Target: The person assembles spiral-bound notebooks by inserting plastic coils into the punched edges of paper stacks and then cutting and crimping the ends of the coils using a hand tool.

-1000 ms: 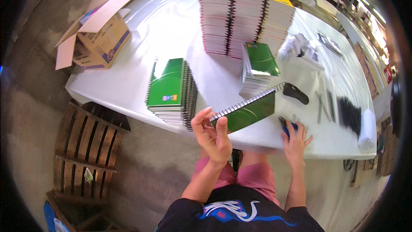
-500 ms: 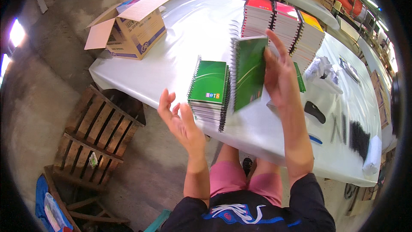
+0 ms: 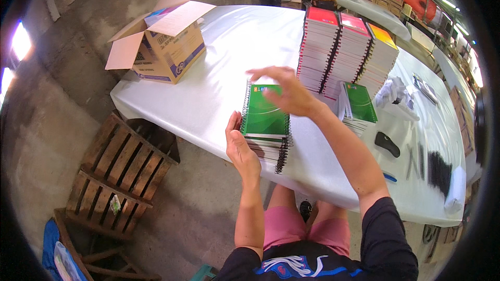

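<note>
Left hand (image 3: pixel 240 148) flat and open-fingered against the 9 o'clock side of the stack of green spiral notebooks (image 3: pixel 264 125), touching its near-left corner, gripping nothing. Right hand (image 3: pixel 285 91) spread wide, palm down, hovering at 12 o'clock over the stack's top cover, holding nothing; contact with the cover impossible to tell. Stack sitting on the white table (image 3: pixel 219 88) near its front edge. At 2 o'clock, taller piles of notebooks (image 3: pixel 346 54); at 10 o'clock, an open cardboard box (image 3: pixel 161 47). At 3 o'clock, a second green pile (image 3: pixel 358 106).
</note>
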The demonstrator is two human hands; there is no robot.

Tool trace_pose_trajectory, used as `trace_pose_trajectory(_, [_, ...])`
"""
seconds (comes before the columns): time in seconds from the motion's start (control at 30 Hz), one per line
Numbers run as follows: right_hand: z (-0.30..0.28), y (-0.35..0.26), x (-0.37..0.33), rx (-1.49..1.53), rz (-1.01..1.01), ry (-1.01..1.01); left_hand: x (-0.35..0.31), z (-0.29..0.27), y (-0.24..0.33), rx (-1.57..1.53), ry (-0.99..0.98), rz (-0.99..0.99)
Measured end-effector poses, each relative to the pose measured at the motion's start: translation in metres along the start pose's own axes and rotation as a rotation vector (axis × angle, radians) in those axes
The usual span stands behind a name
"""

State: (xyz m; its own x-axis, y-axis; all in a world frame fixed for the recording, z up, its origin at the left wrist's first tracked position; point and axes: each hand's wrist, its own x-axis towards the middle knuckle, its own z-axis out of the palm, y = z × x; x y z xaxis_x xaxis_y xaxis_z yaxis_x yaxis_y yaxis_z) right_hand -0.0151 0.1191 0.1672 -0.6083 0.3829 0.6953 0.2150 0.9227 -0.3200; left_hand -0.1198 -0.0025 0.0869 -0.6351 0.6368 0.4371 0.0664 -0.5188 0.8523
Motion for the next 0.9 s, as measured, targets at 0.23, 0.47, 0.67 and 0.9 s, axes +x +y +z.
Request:
trace_pose_trajectory(0.23, [0.044,0.028,-0.046,0.605,0.597,0.306,0.006,0.013,-0.024,0.119,0.159,0.151])
trace_pose_trajectory(0.47, [0.026,0.017,-0.052,0.263,0.543,0.440,0.004,0.020,-0.025,0.199,0.294,0.244])
trace_pose_trajectory(0.67, [-0.108,0.026,-0.126,-0.933,0.752,0.497,0.003,-0.018,0.006,0.160,0.467,0.452])
trace_pose_trajectory(0.9, [-0.146,0.046,-0.195,-0.025,1.374,0.291,-0.058,0.040,0.075,-0.184,0.121,1.016])
